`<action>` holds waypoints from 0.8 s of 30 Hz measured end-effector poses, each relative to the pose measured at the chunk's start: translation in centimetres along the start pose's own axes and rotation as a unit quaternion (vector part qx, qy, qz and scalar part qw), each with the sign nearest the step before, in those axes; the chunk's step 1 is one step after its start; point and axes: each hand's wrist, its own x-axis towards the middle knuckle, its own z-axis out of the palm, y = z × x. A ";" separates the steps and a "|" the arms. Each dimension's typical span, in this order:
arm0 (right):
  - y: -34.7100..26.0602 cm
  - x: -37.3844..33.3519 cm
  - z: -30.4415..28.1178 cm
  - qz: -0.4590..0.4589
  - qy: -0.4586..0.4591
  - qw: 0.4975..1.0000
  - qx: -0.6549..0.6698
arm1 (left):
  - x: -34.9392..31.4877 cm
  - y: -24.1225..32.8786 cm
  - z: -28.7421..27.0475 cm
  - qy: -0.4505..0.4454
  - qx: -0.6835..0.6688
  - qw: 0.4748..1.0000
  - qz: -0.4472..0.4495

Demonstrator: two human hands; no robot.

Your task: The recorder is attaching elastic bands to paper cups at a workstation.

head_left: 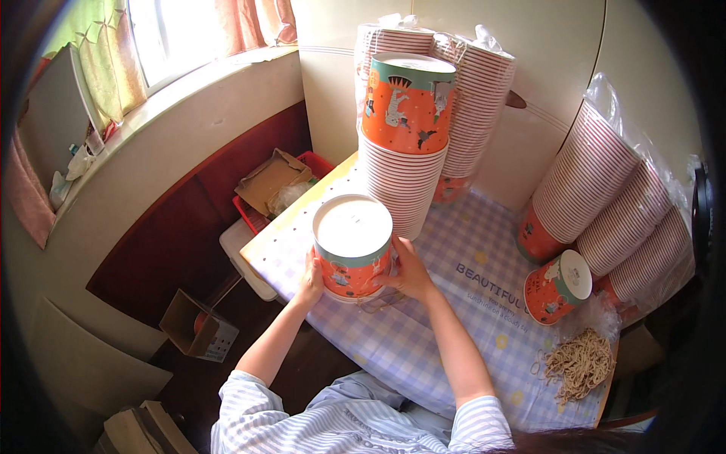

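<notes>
Nearest the cam: your blue-and-white striped fabric shirt (340, 424), w/ both forearms reaching fwd from its sleeves. Your L hand (310, 280) and R hand (409, 271) grasp an orange round paper bucket w/ teal band and white top (352, 253), one on each side, palms in. It's upright at the near L part of the tbl; can't tell if its base rests on the cloth. A few thin tan loops (376, 304) show just below your R hand; can't tell if you're touching them.

Behind the bucket: a tall stack of nested paper buckets, pale rims showing, orange one on top (406, 178). More stacks in clear plastic (478, 113) stand behind that. On your R, bagged stacks lean (586, 178), w/ a single tilted orange paper bucket (558, 287) in front and a heap of thin tan bands (581, 365) nr the edge. Under it all: a purple-and-white checked tablecloth (446, 344).
</notes>
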 end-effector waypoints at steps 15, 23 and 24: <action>2.1 -9.0 -5.5 0.037 0.091 0.984 -0.150 | -3.6 7.4 2.7 0.193 0.138 0.934 0.268; 2.8 -18.0 -17.6 0.100 0.422 0.763 -0.479 | -3.1 12.9 14.8 -0.113 0.089 0.922 0.360; 2.5 -19.0 -19.0 0.130 0.436 0.739 -0.497 | -2.8 12.8 16.7 -0.139 0.081 0.924 0.347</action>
